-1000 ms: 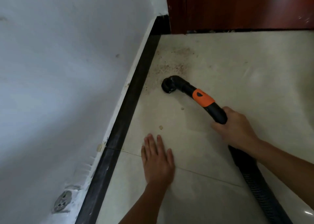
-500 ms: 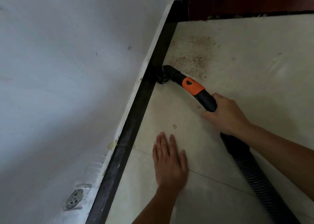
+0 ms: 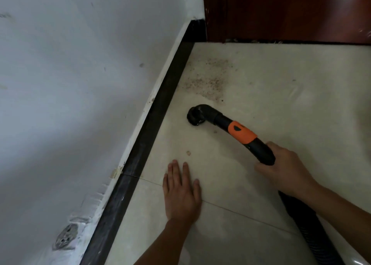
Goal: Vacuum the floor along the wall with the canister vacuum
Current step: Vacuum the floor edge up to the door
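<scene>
Withdrawal of vacuum nozzle [image 3: 195, 117] from black baseboard [image 3: 160, 112].
Half a second ago the vacuum nozzle touched the black baseboard; it now rests on the floor tile [image 3: 271, 96] near it but apart, with the speckled dirt patch [image 3: 208, 81] just beyond. Right hand [image 3: 285, 168] has its fingers curled round the wand handle behind the orange collar [image 3: 242, 133], and the ribbed hose [image 3: 309, 224] trails back. Left hand [image 3: 181, 194] stays flat on the floor tile, fingers straight, holding nothing.

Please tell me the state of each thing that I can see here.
vacuum nozzle: mouth down on the floor, apart from the baseboard.
right hand: grips the vacuum handle.
left hand: flat on the floor, fingers straight.
dirt patch: lies unvacuumed beyond the vacuum nozzle.
</scene>
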{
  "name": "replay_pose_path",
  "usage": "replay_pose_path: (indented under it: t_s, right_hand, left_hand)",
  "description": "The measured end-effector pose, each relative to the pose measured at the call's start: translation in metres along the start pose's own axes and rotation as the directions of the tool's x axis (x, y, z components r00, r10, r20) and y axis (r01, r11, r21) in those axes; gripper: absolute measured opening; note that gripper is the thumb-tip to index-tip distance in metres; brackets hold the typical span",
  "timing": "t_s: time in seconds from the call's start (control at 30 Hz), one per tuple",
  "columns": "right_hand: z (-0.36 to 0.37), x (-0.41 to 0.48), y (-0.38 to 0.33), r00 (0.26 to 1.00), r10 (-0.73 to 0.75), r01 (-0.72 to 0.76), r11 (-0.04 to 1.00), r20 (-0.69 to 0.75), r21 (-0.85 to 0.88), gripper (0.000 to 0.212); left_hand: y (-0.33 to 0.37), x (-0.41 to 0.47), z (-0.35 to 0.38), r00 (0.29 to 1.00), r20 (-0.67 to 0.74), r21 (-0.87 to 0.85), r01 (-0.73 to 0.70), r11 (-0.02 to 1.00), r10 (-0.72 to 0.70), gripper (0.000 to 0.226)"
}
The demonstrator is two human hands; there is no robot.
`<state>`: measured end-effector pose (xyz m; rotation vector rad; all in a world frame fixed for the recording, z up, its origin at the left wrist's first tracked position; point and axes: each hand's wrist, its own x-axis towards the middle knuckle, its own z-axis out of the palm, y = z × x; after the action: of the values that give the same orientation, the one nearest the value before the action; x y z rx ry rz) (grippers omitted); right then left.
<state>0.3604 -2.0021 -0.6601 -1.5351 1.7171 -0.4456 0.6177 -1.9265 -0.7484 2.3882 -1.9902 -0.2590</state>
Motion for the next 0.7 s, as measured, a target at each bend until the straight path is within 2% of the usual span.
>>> replay_pose_path:
  t_s: [0.13,0.27,0.43,0.57,0.7]
  right_hand:
    - [-0.037,-0.037,0.049,0.986,0.128,-0.118,0.988,-0.106,0.100,0.022]
    - [-0.050,-0.033,0.057,0.958,0.174,-0.149,0.981,-0.229,0.124,0.021]
    - [-0.029,-0.002,0.028,0.975,0.119,-0.104,0.990,-0.186,0.091,0.018]
    - [-0.026,0.011,0.022,0.963,0.129,-0.112,0.990,-0.235,0.085,0.020]
    - [-0.017,0.017,0.019,0.980,0.075,-0.070,0.997,-0.186,0.033,0.019]
  left_hand:
    - [0.003,-0.002,-0.003,1.000,0.017,0.001,-0.006,1.000,0.006,0.065]
    - [0.008,-0.003,-0.011,0.999,0.048,0.021,-0.013,1.000,0.012,0.073]
    - [0.014,0.001,-0.020,0.996,0.092,0.056,-0.007,0.998,0.002,0.073]
    - [0.019,0.027,-0.025,0.998,0.063,-0.020,0.014,1.000,-0.013,0.059]
    - [0.032,0.060,-0.022,0.996,0.040,-0.080,0.086,0.993,-0.083,0.057]
